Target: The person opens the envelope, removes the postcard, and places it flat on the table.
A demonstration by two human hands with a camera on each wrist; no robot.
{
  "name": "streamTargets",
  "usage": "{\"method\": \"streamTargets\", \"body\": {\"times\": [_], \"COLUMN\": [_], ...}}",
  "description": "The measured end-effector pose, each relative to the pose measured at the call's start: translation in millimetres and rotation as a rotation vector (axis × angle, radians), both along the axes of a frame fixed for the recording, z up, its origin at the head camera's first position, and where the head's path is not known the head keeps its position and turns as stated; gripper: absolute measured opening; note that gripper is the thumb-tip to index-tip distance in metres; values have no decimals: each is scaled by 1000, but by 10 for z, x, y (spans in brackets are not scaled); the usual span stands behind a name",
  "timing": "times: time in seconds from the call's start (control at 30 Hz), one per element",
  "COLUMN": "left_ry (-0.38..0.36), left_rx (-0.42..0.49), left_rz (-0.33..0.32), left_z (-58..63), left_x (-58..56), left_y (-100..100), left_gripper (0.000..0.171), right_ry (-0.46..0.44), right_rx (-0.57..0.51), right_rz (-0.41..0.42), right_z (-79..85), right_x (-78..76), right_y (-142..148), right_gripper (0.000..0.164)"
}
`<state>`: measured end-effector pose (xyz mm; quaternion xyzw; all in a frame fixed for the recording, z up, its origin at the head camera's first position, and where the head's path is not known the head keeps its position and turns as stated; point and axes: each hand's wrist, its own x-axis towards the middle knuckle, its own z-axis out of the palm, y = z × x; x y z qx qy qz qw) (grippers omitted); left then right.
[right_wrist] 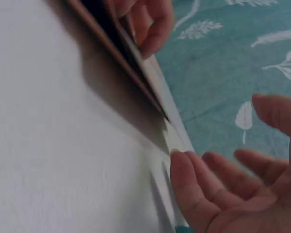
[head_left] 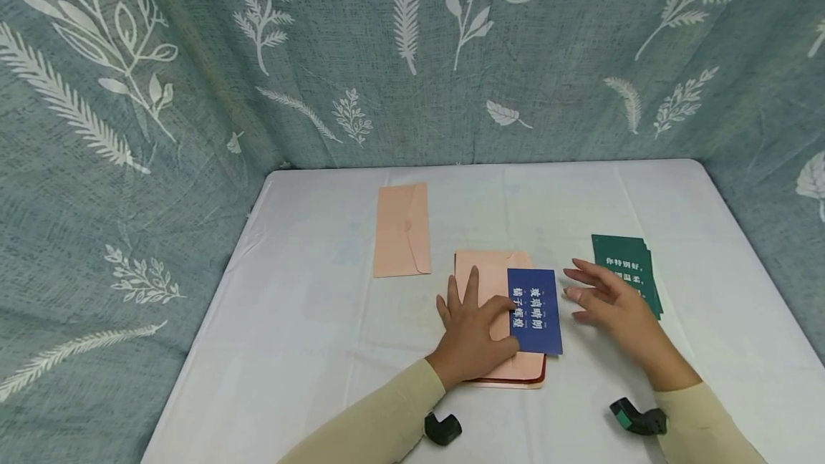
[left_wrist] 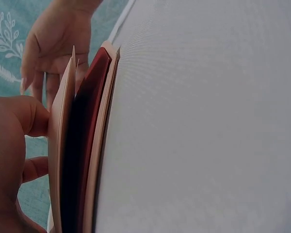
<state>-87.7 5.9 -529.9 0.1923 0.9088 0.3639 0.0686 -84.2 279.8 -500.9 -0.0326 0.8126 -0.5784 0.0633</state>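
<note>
Near the middle of the table, my left hand [head_left: 473,331] lies over a stack of pink envelopes [head_left: 490,263]. Its thumb and index finger grip the upper envelope [left_wrist: 60,121], whose panel stands raised over a dark gap. A dark red layer [left_wrist: 99,73] shows below that gap. At the stack's right side is a blue card [head_left: 544,321] with white writing, and the left fingertips overlap its left edge. How far the card sits inside the envelope I cannot tell. My right hand [head_left: 606,303] hovers just right of the card, fingers loosely extended, holding nothing.
A few green cards [head_left: 625,253] with white writing lie overlapped beyond the right hand. One pink envelope [head_left: 393,235] lies apart, toward the back left. White cloth covers the table [head_left: 309,292]; a patterned green curtain [head_left: 361,41] hangs along its back and sides.
</note>
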Motion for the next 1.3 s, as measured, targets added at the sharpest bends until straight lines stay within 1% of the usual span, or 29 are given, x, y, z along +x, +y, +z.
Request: {"method": "streamTargets", "body": {"times": [0.1,0.2,0.37,0.5,0.63,0.83,0.97,1.1,1.3], "left_ry": [3,4,2,2,4,-1,-7,-13,-6], "left_rx": [-7,-12,-12,-11,-18,-12,-10,-8,-9], "left_rz": [1,1,-1,-1,0,0,0,-2,-6], "left_z": [-2,-7,-11,-14,-18,-23,-18,-11,-9], "left_x": [0,-2,-3,-2,-3,-9,-8,-6,-4], "left_y": [2,4,4,1,-1,-4,-2,4,2], "left_gripper": [48,48,48,48,48,49,49,49,48], "right_ry": [-98,-180,-265,-276,-279,-314,-328,-315,-298], "right_rx": [-91,-182,-280,-310,-325,-328,-309,-279,-265], "right_rz": [-19,-27,-38,-48,-46,-17,-21,-39,-50], "right_z": [10,-24,-113,-141,-123,-98,-113,-143,-163], "right_x": [-14,-34,-57,-67,-66,-63,-74,-84,-82], "right_y": [-8,-12,5,17,-2,-104,-185,-211,-216], "right_gripper": [66,69,71,71,70,65,65,61,56]}}
